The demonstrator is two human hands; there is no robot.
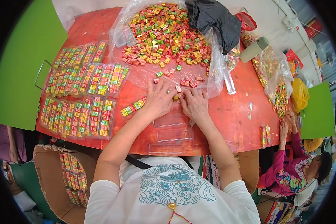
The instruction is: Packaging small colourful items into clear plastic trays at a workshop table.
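My left hand [160, 100] lies low over the red table with its fingers stretched forward and slightly apart, near small wrapped candies. My right hand [195, 106] is close beside it, fingers bent a little and spread, its tips by the loose pieces. Between the two hands sits a yellow wrapped candy [176, 97], with a pink one [178, 89] just beyond. A cluster of red candies [189, 82] lies ahead of my right fingers. Left of my left hand is a row of green, red and yellow candies [133, 106]. Clear plastic trays [174, 135] rest between my forearms.
A big heap of candies [168, 33] fills an opened clear bag at the far side. Filled packs [78, 84] stand in rows at left. A black bag [214, 22] and a pale green bottle [254, 49] are back right. Another person [293, 168] works at right. A cardboard box [50, 183] stands lower left.
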